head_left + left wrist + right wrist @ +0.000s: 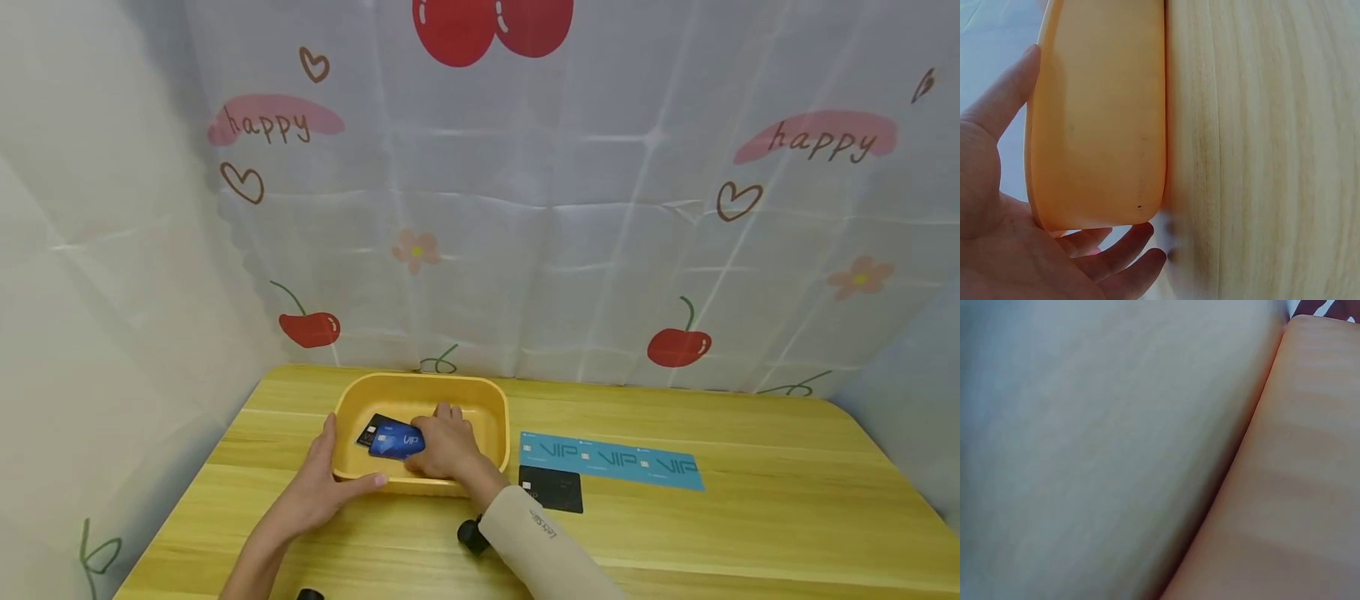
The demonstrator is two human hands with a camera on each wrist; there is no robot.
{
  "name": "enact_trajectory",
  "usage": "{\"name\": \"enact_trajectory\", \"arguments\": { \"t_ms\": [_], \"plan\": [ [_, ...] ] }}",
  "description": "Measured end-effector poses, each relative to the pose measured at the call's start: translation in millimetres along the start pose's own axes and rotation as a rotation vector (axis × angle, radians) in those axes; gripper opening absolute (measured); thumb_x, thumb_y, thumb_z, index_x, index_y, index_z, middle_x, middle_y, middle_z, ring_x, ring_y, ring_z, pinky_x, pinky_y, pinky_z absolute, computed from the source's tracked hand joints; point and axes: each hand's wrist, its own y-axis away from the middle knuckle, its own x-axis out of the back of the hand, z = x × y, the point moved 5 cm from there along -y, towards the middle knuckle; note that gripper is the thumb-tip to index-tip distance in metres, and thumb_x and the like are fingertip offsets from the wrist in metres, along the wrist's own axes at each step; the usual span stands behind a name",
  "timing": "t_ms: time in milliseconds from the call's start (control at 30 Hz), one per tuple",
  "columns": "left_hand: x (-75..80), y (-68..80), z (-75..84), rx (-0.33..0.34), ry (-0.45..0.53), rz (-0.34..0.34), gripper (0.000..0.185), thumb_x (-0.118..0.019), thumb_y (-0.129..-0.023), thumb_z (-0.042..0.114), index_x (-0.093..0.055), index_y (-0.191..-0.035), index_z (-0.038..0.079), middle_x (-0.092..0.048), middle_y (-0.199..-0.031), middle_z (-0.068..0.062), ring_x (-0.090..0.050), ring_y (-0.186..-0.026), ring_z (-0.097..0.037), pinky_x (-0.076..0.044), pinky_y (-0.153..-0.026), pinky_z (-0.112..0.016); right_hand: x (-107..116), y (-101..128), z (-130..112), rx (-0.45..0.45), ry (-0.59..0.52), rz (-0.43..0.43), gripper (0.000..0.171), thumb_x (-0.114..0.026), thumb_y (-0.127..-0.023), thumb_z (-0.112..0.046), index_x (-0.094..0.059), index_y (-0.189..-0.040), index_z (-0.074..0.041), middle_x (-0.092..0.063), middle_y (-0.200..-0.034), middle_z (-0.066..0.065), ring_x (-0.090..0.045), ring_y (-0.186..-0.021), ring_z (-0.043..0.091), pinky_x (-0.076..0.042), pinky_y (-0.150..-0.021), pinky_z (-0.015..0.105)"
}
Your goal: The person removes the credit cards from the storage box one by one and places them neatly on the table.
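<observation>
A yellow plastic basket [420, 482] stands on the wooden table. My left hand [315, 483] holds its front left corner, thumb along the front rim and fingers at the left end. In the left wrist view the fingers [1138, 275] bend round the basket's end. My right hand [448, 442] reaches inside and grips the right end of a blue VIP card [393, 440]; the hand covers that end. Beneath this card a black card [369, 432] shows partly, lying in the basket. In the right wrist view the basket's wall [1285, 475] appears, but no fingers.
Right of the basket, light blue VIP cards [611, 460] lie in a row on the table [787, 517]. A black card [552, 490] lies just in front of them, partly behind the right sleeve [547, 546]. A patterned white curtain [540, 275] hangs behind the table.
</observation>
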Motion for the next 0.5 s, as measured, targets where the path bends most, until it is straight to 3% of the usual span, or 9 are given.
{"name": "enact_trajectory", "arguments": {
  "t_ms": [500],
  "plan": [
    [0.5, -1.3, -2.0, 0.013, 0.018, 0.007, 0.127, -0.08, -0.082, 0.041, 0.016, -0.153, -0.002, 0.003, -0.158, -0.031, -0.006, -0.144, -0.046, -0.011, -0.114, -0.06, -0.3, -1.6, 1.5, 0.024, -0.066, 0.001, 0.048, -0.081, -0.078, -0.026, -0.069, -0.122, -0.01, -0.051, -0.103, 0.007, -0.038, -0.09, 0.02, -0.037, -0.076, 0.033]
  ]
}}
